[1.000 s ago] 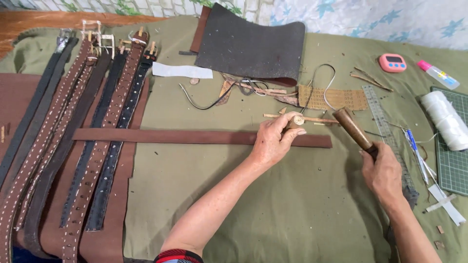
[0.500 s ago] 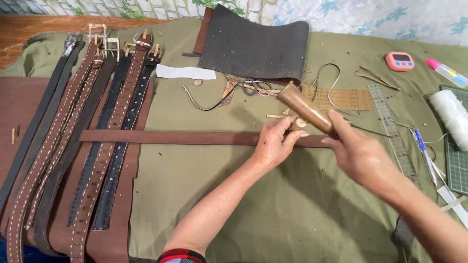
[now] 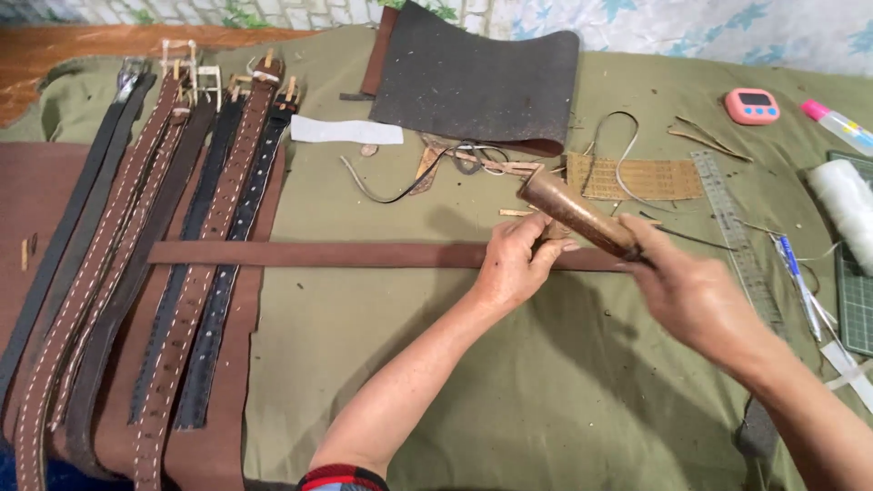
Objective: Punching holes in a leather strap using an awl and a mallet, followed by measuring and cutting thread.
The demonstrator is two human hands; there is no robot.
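Your left hand presses down on a long brown leather strap laid flat across the green cloth, fingers pinching something small that cannot be made out. Your right hand grips a brown wooden mallet, its head tilted toward 10 o'clock just above the left fingers. At 9 o'clock a row of finished belts, black and brown, lies side by side on brown leather. At 12 o'clock a dark leather sheet curls upward. Toward 2 o'clock sit a pink timer and a clear ruler.
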